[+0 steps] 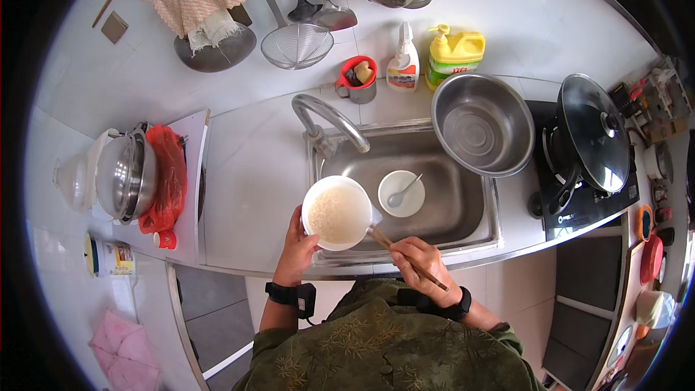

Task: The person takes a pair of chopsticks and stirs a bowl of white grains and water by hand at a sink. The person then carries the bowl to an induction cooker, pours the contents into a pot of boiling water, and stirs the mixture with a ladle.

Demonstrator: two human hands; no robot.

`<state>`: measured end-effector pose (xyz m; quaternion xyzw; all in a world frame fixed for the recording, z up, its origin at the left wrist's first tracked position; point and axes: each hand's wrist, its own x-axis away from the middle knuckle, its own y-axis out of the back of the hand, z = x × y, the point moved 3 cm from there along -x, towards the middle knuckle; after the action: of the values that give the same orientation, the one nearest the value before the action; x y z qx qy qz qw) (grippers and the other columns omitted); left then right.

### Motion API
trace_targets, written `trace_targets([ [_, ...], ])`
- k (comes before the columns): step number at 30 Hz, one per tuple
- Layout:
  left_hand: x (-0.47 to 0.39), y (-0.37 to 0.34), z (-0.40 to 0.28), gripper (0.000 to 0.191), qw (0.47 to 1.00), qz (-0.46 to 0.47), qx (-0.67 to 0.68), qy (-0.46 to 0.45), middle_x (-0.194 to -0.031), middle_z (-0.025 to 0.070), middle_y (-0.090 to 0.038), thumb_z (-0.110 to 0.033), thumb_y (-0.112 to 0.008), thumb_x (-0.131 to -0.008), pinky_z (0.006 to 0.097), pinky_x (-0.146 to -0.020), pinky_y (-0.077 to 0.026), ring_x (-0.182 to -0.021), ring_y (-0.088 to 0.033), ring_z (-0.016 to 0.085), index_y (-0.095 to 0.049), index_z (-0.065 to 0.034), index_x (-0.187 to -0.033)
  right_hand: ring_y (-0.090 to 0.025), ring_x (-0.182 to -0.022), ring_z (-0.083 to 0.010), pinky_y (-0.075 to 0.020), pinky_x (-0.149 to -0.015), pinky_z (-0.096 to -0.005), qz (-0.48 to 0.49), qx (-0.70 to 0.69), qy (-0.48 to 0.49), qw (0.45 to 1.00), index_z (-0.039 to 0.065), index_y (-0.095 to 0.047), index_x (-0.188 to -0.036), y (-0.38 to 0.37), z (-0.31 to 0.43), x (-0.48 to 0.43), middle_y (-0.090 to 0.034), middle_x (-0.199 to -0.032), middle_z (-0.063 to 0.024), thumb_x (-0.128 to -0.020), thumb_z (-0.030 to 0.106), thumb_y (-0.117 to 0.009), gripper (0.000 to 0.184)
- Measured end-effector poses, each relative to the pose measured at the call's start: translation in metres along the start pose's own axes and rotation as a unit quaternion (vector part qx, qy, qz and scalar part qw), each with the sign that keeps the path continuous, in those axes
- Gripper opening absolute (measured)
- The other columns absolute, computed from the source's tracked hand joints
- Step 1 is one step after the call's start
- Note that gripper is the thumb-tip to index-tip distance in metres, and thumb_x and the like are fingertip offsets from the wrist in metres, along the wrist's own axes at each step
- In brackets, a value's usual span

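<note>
My left hand (pixel 299 245) grips the left side of a white bowl (pixel 371 206), thumb on its rim, over the left part of the sink. Pale grains in cloudy liquid (pixel 337 214) fill much of the bowl; they look like rice. Between the fingers of my right hand (pixel 421 265) is a pair of wooden chopsticks (pixel 382 238), their far tips close to the bowl's right edge. A pale, blurred patch shows at that edge, and I cannot tell what it is. Down in the steel sink (pixel 450 212) sits a smaller white bowl (pixel 417 199) with a white spoon (pixel 397 197) inside.
A curved faucet (pixel 331 114) rises behind the sink. One large steel basin (pixel 480 119) overlaps the sink's back right corner. Farther right, a lidded pan (pixel 589 136) stands on a black cooktop (pixel 575 217). Spray bottle (pixel 403 62), yellow pump jug (pixel 453 54) and mug (pixel 362 93) line the wall.
</note>
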<state>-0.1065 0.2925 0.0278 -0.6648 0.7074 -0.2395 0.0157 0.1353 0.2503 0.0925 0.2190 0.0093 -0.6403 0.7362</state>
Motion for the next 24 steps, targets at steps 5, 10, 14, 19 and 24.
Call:
trace_targets([
  [5, 0.001, 0.004, 0.001, 0.076, 1.000, 0.004, -0.014, -0.007, -0.122, 0.0126, -0.034, -0.005, -0.052, -0.064, 0.0316, -0.076, -0.048, -0.110, -0.040, 0.024, -0.013, -0.0060, -0.129, -0.054, -0.059, -0.0310, -0.0439, -0.050, -0.0331, 0.000, -0.008, -0.007, 1.000, -0.001, -0.054, -0.083, -0.002, -0.001, 0.001, -0.054, -0.073, -0.0152, -0.074, 0.001, -0.055, 0.009],
  [10, 0.003, 0.000, -0.003, 0.076, 1.000, 0.006, -0.022, -0.011, -0.122, 0.0134, -0.034, -0.003, -0.051, -0.065, 0.0321, -0.076, -0.048, -0.108, -0.042, 0.024, -0.012, -0.0061, -0.129, -0.054, -0.059, -0.0309, -0.0439, -0.050, -0.0334, -0.003, -0.012, -0.016, 1.000, -0.001, -0.054, -0.082, -0.003, -0.004, 0.003, -0.054, -0.073, -0.0151, -0.075, 0.002, -0.055, 0.008],
  [14, 0.005, -0.002, -0.005, 0.075, 1.000, -0.001, -0.024, -0.007, -0.122, 0.0132, -0.033, -0.001, -0.049, -0.066, 0.0335, -0.076, -0.049, -0.106, -0.044, 0.024, -0.011, -0.0069, -0.129, -0.054, -0.059, -0.0308, -0.0436, -0.050, -0.0334, -0.008, -0.020, -0.017, 1.000, -0.001, -0.054, -0.082, -0.003, -0.005, 0.004, -0.054, -0.073, -0.0151, -0.075, 0.002, -0.055, 0.007],
  [19, 0.006, -0.007, -0.009, 0.074, 0.999, 0.006, -0.036, -0.010, -0.122, 0.0124, -0.033, 0.000, -0.049, -0.066, 0.0345, -0.077, -0.048, -0.107, -0.044, 0.024, -0.011, -0.0078, -0.129, -0.053, -0.058, -0.0306, -0.0429, -0.050, -0.0333, -0.014, -0.037, -0.025, 0.999, -0.001, -0.054, -0.082, -0.002, -0.008, 0.006, -0.053, -0.071, -0.0147, -0.075, 0.002, -0.054, 0.007],
  [24, 0.006, -0.009, -0.013, 0.074, 0.999, 0.004, -0.043, -0.009, -0.123, 0.0119, -0.033, -0.001, -0.050, -0.067, 0.0351, -0.077, -0.049, -0.107, -0.044, 0.024, -0.012, -0.0083, -0.129, -0.053, -0.058, -0.0305, -0.0429, -0.050, -0.0331, -0.017, -0.045, -0.023, 0.999, 0.000, -0.054, -0.081, -0.001, -0.009, 0.006, -0.053, -0.071, -0.0143, -0.076, 0.002, -0.054, 0.006],
])
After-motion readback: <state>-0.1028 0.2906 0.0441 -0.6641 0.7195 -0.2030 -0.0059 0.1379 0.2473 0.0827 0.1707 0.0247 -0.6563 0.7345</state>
